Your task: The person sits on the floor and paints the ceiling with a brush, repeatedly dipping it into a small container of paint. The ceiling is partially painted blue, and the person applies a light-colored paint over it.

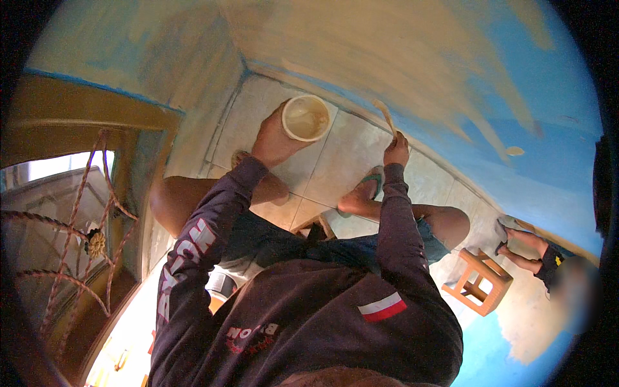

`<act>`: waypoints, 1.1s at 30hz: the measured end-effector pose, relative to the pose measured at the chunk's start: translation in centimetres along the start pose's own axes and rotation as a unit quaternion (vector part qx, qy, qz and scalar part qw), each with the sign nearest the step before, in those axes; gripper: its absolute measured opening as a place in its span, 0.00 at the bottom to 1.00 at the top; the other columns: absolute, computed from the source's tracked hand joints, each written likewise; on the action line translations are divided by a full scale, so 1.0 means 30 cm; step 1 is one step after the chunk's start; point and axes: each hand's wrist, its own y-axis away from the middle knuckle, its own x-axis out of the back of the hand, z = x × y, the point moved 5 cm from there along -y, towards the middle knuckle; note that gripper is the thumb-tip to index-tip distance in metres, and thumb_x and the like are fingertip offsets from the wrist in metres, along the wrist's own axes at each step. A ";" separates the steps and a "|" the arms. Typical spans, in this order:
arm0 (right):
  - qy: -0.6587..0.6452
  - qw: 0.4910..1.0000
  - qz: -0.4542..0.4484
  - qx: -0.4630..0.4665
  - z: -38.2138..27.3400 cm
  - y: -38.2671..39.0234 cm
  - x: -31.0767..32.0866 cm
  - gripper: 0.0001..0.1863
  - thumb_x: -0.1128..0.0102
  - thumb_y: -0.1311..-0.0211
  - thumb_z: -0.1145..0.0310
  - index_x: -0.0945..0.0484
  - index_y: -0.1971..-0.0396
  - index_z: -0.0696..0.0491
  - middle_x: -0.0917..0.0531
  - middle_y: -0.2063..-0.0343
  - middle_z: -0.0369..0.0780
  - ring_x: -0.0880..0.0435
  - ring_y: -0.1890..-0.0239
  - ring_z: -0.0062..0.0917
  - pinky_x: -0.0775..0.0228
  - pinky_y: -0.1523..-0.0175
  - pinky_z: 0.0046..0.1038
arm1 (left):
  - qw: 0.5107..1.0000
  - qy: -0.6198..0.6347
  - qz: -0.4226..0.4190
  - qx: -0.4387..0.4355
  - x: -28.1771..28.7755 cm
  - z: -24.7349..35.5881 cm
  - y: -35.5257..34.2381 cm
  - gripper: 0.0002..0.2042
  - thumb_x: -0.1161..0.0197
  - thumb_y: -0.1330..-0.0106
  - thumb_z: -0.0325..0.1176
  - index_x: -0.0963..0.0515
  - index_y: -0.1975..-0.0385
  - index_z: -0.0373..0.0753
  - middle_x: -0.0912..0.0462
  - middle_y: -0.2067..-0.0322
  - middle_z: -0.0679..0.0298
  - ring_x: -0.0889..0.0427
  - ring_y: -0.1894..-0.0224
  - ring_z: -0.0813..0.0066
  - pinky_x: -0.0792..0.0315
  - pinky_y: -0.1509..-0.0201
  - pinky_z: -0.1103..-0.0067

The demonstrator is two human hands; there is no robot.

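My left hand is wrapped round a white tub, tilted so its mouth shows pale cream paint inside. In my right hand is a slim paintbrush, gripped by its handle with fingers closed. The brush's cream-coloured end points away from me and lies close to the foot of the wall; whether it touches cannot be told. Uneven beige strokes cover much of this blue wall. Both forearms, in dark sleeves, reach forward over my bent knees.
Pale floor tiles lie below my hands. An orange-brown stool stands to the right, near another person's legs by the wall. At left, a braided rope hanging is in front of a brown-framed opening. Beige-streaked walls meet in a corner ahead.
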 end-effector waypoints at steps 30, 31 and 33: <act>-0.106 0.994 -0.034 -0.008 0.147 0.132 0.012 0.13 0.45 0.33 0.71 0.22 0.50 0.54 0.15 0.65 0.45 0.15 0.62 0.40 0.23 0.55 0.38 | 0.997 0.003 -0.053 -0.059 -0.046 0.036 0.058 0.37 0.20 0.52 0.42 0.29 0.42 0.39 0.20 0.46 0.54 0.19 0.46 0.57 0.25 0.41 0.67; -0.112 0.992 -0.057 0.011 0.073 0.136 -0.004 0.13 0.45 0.32 0.69 0.22 0.50 0.54 0.15 0.63 0.47 0.15 0.61 0.41 0.23 0.53 0.39 | 0.997 0.015 -0.055 -0.061 -0.042 0.039 0.058 0.37 0.20 0.52 0.42 0.29 0.42 0.39 0.20 0.46 0.54 0.19 0.46 0.57 0.25 0.41 0.67; -0.090 0.991 -0.033 0.093 -0.050 0.125 -0.042 0.14 0.46 0.31 0.68 0.22 0.50 0.55 0.17 0.59 0.49 0.17 0.56 0.42 0.25 0.49 0.40 | 0.995 0.044 -0.064 -0.068 -0.036 0.061 0.053 0.37 0.20 0.52 0.41 0.29 0.42 0.39 0.20 0.46 0.54 0.19 0.46 0.57 0.25 0.41 0.67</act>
